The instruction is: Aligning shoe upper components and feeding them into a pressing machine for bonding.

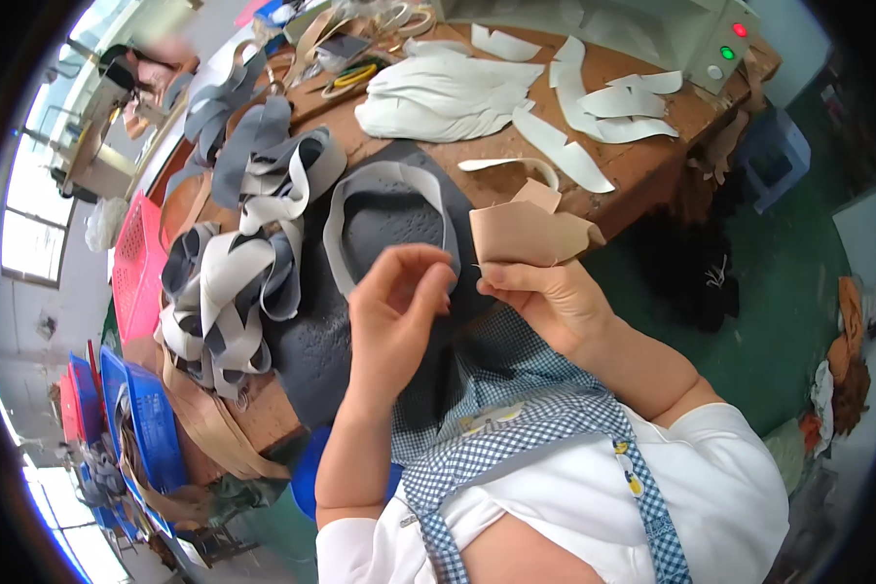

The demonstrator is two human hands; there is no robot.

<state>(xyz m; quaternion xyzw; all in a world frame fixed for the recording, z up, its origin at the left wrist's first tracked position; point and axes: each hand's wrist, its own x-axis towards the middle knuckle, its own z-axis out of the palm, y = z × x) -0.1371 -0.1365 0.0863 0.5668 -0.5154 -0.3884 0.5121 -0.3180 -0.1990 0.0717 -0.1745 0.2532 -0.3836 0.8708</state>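
My right hand pinches a folded beige piece of leather-like material by its lower edge, thumb on the near side. Its pale inner face shows, and a small flap stands up at the top. Just to the left, my left hand is closed, with thumb and fingers curled together; whatever they may hold is too small to make out. Behind that hand, a loop of grey-white strip lies on a dark, pitted mat. A curled white strip sits just beyond the beige piece.
Grey-and-white strips are heaped at the left of the brown table. White cut pieces lie at the back, near yellow-handled scissors. A machine with lit buttons stands at the back right. Pink and blue baskets are at the left.
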